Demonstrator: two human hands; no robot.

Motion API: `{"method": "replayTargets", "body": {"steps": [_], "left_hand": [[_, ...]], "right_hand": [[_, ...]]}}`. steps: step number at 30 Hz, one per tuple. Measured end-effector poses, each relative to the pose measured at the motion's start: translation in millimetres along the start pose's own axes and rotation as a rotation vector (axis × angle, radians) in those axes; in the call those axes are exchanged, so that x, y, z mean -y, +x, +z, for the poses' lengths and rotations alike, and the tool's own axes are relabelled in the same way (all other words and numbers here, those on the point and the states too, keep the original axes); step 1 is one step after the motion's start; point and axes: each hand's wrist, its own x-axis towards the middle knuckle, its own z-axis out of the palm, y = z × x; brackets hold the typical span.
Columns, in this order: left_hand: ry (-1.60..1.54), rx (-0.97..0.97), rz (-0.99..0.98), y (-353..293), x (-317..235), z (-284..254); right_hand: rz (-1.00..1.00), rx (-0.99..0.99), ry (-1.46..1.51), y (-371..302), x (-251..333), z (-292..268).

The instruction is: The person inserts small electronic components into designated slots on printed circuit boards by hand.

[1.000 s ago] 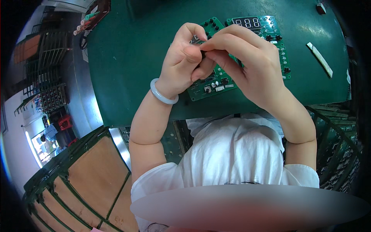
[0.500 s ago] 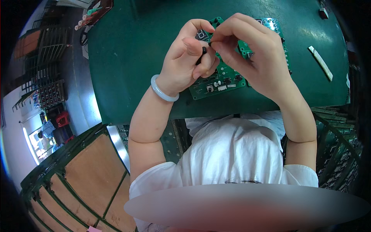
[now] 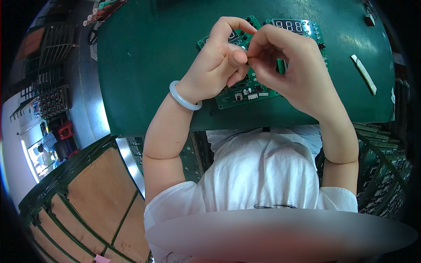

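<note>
Two green circuit boards lie on the green tabletop under my hands. The left board carries white connectors and small parts along its near edge. On the right board a digit display shows at the far edge. My left hand, with a pale bangle at the wrist, is raised over the left board, its fingers curled and thumb bent inward. Fingertips together in a pinch, my right hand meets the left thumb and fingers above the boards. Whatever lies between the fingertips is hidden or too small to name.
A flat whitish strip lies on the table to the right. A small dark object sits at the far right corner. Pen-like tools are at the far left. A brown-panelled rack stands at my left.
My left thumb has closed toward the right fingertips, and the small black part seen in the left hand is now hidden. The right hand has turned slightly, uncovering more of the display.
</note>
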Motion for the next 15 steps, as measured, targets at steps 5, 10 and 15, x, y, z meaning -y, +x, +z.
{"method": "replayTargets", "body": {"steps": [5,10,15], "left_hand": [[-0.015,-0.014,0.018,0.9,-1.9,1.2],[0.033,0.005,0.075,-0.9,0.1,-3.8],[0.112,-0.15,0.148,-5.9,7.9,-1.0]], "right_hand": [[-0.168,-0.053,-0.113,0.5,-4.7,4.2],[-0.276,-0.156,-0.194,-6.8,-10.1,13.2],[-0.195,-0.257,0.115,-9.2,-15.6,26.3]]}}
